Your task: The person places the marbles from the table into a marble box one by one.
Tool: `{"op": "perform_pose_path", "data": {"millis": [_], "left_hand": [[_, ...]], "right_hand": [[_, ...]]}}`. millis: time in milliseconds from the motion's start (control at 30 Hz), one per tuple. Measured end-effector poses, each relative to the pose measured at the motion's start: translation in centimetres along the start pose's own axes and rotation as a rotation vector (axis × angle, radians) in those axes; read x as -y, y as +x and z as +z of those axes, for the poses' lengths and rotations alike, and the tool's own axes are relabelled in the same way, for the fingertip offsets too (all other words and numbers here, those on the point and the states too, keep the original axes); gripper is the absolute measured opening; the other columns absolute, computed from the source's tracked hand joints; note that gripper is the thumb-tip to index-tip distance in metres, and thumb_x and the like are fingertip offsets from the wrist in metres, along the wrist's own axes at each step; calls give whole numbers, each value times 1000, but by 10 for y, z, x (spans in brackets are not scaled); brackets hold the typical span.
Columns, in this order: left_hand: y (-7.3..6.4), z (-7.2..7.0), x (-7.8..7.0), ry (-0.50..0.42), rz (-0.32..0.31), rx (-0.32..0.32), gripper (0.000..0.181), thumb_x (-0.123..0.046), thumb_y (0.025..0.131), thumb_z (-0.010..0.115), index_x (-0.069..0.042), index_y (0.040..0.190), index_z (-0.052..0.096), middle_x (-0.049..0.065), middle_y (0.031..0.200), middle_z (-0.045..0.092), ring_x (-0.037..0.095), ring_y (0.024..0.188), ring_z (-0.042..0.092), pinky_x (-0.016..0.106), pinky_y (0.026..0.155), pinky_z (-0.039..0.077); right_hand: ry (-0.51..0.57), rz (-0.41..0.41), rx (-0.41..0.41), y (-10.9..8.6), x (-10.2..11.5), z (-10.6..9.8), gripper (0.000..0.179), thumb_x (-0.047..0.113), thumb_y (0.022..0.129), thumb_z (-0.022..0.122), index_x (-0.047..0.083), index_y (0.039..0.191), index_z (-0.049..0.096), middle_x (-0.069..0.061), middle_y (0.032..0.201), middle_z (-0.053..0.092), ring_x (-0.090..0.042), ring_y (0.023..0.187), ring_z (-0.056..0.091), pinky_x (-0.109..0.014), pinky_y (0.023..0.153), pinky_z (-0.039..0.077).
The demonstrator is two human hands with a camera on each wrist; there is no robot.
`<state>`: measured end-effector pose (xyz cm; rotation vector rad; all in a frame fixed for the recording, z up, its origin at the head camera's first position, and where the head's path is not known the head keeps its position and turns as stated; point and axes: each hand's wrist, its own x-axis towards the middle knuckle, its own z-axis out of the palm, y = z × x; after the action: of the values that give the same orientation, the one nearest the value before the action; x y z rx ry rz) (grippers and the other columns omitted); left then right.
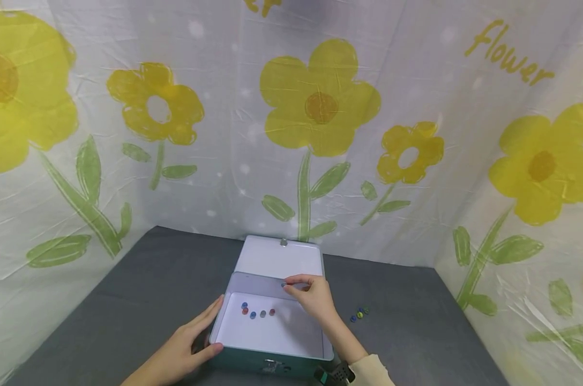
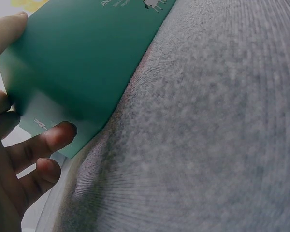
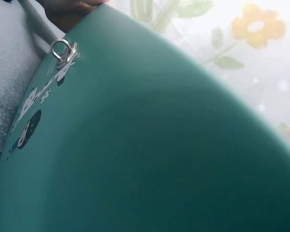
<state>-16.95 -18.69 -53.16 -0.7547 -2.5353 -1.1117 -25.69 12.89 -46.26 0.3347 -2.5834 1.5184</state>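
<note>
Where the left hand [image 1: 181, 343] braces the hinged box [image 1: 243, 360], its thumb and fingers are spread, thumb at the near corner, fingers along the left wall. Right hand [image 1: 315, 300]: thumb and forefinger pinching one small round bead [image 1: 283, 284] above the box interior, toward its far wall.

Box: rectangular, rounded corners, smooth satin green outside, white within; lid [image 1: 279, 260] laid back open; silvery clasp [image 1: 270, 365] at the front; metal ring [image 3: 60, 48] and printed figures [image 3: 29, 128] on the wall.

Loose beads [image 1: 253, 315]: five, glossy, blue, red and grey, on the white floor, left of centre. Further beads [image 1: 360, 315]: a small cluster, blue, yellow and green, on the dark grey, fine-ribbed cloth [image 1: 103, 321] right of the box; exact count uncertain.

Backdrop [image 1: 224, 177]: creased, slightly shiny white sheet, yellow flowers; top lettering cut off.

Sleeve [image 1: 372, 370]: cream, cropped by the lower edge. Pinched bead: colour hard to make out, partly covered by fingertips. Right wrist view: green wall blocks the pinch. Left wrist view: printed lettering cut short above.
</note>
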Motion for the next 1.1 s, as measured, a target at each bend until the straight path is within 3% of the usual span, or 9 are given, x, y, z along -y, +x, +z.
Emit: {"op": "perform_pose_path", "data": {"millis": [167,400,600,833,967,1100], "left_hand": [[1,1,0,-8,-1,-2,86,-28,94,82,-16,167,36,16,167,41,8,149,33,32,112,47],[3,1,1,-54,3,0,86,-28,96,81,-18,168,34,15,169,39,-2,149,27,13,113,29],[2,0,-1,-26,-11,4,86,-30,95,81,-18,167,36,13,168,40,3,149,31,22,113,38],[1,1,-1,-45,3,9,87,-26,94,81,-14,167,35,18,168,39,4,149,28,20,114,35],[1,0,-2,-37,14,0,87,-27,95,81,-15,167,35,18,167,40,3,149,30,20,114,36],[1,-1,-3,-38,17,0,87,-27,95,81,-15,167,35,18,168,40,5,150,31,19,114,35]], "right_hand": [[-19,-8,-14,0,2,-1,10,15,93,83,11,101,85,-7,103,81,-5,49,40,-20,46,32],[-13,-24,-29,3,5,-3,14,15,93,83,10,106,84,-8,107,81,-4,46,38,-19,46,31],[25,-47,-45,0,5,-5,19,17,93,84,8,109,83,-8,114,80,-3,45,43,-19,47,34],[61,-68,-50,-8,5,-14,21,16,94,83,6,112,82,-11,81,78,-3,43,27,-19,45,28],[63,-53,-76,-10,3,-24,20,15,93,84,9,111,83,-9,75,74,-2,43,30,-20,46,28],[61,-62,-112,-12,-3,-34,19,13,93,84,7,111,83,-6,58,62,0,42,30,-21,45,27]]}}
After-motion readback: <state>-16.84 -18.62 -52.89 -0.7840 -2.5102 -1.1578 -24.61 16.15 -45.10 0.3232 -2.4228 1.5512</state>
